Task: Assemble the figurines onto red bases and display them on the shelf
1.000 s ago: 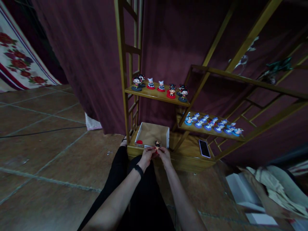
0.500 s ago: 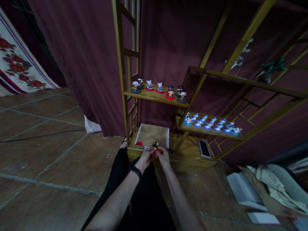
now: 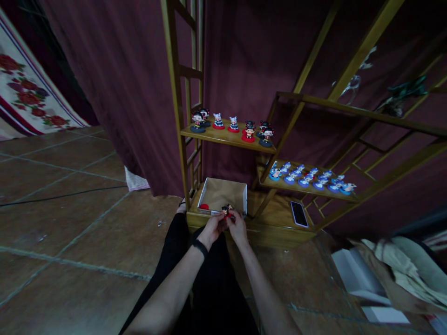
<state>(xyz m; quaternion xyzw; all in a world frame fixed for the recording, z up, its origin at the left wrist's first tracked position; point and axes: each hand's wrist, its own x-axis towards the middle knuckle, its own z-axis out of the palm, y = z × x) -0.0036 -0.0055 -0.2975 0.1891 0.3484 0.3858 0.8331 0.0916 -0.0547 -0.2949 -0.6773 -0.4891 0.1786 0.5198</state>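
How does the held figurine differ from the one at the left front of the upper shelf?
The held figurine is between the left hand and right hand; the shelf figurine stands untouched on the upper shelf.
Red shows low on the held figurine; the shelf figurine has a dark base.
Fingers partly hide the held figurine; the shelf figurine is unobstructed.
Both have dark hair.

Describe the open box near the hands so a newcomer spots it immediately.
Find the wooden shelving unit, then its lowest board. At the left end, just beyond the left hand and right hand, sits a shallow open box with pale walls. Unlike the flat phone farther right, it has raised sides and a red piece in its near left corner.
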